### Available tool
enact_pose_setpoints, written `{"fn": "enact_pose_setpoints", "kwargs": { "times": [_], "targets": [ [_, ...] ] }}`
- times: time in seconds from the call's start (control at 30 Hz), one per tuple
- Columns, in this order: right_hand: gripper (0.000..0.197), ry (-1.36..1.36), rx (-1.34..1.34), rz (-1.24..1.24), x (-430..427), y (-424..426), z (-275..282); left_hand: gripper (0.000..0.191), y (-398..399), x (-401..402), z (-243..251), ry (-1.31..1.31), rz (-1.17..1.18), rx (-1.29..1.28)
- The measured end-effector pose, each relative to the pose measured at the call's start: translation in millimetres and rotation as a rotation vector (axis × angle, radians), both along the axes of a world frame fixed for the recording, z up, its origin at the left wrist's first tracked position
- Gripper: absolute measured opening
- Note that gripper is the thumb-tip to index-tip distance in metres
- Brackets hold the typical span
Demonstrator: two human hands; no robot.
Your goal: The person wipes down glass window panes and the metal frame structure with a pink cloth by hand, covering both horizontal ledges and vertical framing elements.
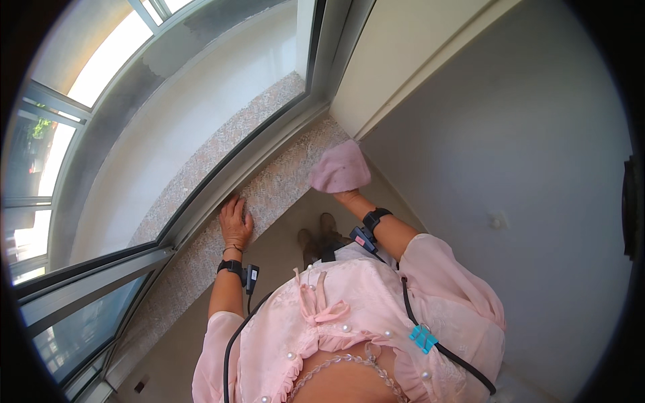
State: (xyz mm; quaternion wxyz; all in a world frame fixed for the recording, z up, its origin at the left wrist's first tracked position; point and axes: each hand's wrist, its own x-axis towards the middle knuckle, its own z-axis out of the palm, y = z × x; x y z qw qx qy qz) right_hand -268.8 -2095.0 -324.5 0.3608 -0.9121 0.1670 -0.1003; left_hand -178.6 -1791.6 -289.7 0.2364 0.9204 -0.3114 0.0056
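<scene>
My right hand (346, 195) is mostly hidden beneath a pink cloth (341, 169), which drapes over its fingers. The cloth lies at the inner edge of the speckled stone windowsill (282, 179), close to the corner by the wall. Farther left, my left hand (235, 221) rests palm down on the same sill, thumb apart from the fingers and nothing held. Its fingertips reach the lower metal track of the window frame (242, 174).
A sliding window sash (95, 287) stands at the left. Cream trim (398, 65) and a grey wall (494, 131) bound the right side, with a small wall fitting (498, 220). Black cables (461, 367) run over my pink blouse, one held by a turquoise binder clip (423, 338).
</scene>
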Motion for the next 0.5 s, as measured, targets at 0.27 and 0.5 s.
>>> {"fn": "enact_pose_setpoints", "kwargs": {
  "times": [0.27, 0.5],
  "targets": [
    [0.049, 0.033, -0.437, 0.254, 36, -25, 43, 0.039, 2, -6, 2, -0.003, 0.05, 0.026],
    [0.029, -0.219, -0.447, 0.144, 56, 1, 46, 0.038, -8, 2, 9, -0.035, 0.038, 0.046]
  ]
}}
